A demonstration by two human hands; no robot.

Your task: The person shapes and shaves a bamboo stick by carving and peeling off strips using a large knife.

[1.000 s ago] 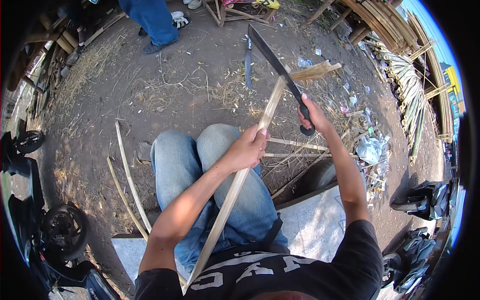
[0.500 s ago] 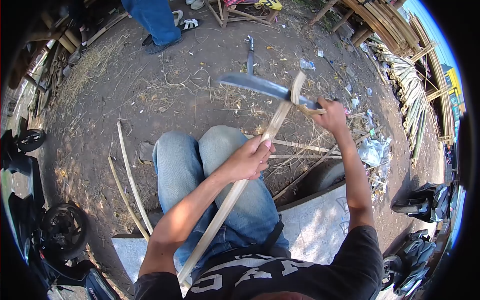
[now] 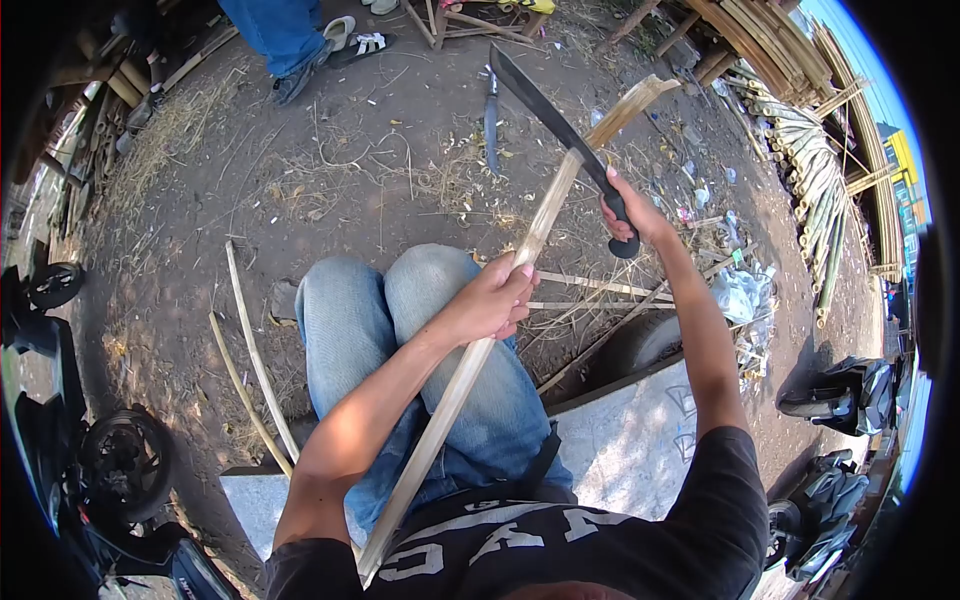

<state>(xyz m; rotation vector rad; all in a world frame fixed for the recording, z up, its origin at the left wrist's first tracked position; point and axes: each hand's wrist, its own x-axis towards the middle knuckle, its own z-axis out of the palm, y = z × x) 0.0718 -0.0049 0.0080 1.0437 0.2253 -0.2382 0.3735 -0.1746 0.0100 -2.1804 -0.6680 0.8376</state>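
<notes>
My left hand is wrapped round a long pale bamboo strip, which runs from my lap up and away to the right. The strip's far end is rougher and browner. In my right hand is the black handle of a machete, its dark curved blade pointing up and to the left. The blade crosses the strip beyond my left hand; whether it is biting into the wood I cannot tell. Under the strip are my knees in blue jeans.
A second knife lies on the littered dirt ahead. Two thin strips lean at my left, beside a motorbike wheel. Bundled bamboo poles lie at the right. A person in blue trousers stands ahead. I sit on a pale slab.
The machete has swung from nearly level to steeply upright, and my right hand has moved slightly left. A curled shaving at the strip's far end no longer shows. My left hand has shifted slightly.
</notes>
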